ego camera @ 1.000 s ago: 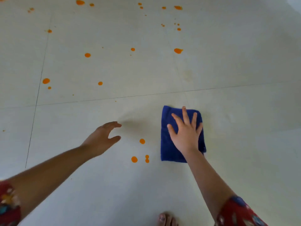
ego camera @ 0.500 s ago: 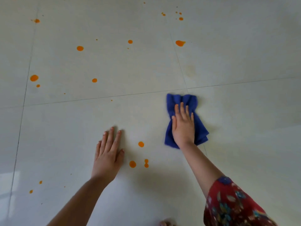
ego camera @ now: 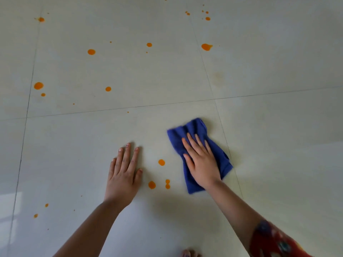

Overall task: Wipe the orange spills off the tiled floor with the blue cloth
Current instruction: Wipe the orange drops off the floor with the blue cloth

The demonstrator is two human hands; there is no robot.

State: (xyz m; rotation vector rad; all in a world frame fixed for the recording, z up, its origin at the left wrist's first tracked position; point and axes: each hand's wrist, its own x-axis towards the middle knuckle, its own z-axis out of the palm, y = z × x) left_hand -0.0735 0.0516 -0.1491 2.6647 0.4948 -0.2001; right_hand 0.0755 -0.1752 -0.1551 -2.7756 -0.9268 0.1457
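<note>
A rumpled blue cloth (ego camera: 187,133) lies on the pale tiled floor (ego camera: 278,145). My right hand (ego camera: 201,162) presses flat on it with straight fingers. My left hand (ego camera: 123,173) rests flat on the floor to the cloth's left. Between the two hands sit three close orange spills: one (ego camera: 161,162) near the cloth's left edge, one (ego camera: 151,184) lower down, and a double drop (ego camera: 167,184). Several more orange spills dot the far tiles, such as a big one (ego camera: 206,46) and another (ego camera: 38,85) at the left.
Toes of a bare foot (ego camera: 188,254) show at the bottom edge. Small orange drops (ego camera: 35,215) lie at the lower left. Grout lines (ego camera: 130,108) cross the floor. A faint smear (ego camera: 217,77) marks the tile beyond the cloth.
My left hand came down from hovering and now lies flat on the floor. The cloth went from flat to bunched under my right hand, which slid it forward and then a little toward the left.
</note>
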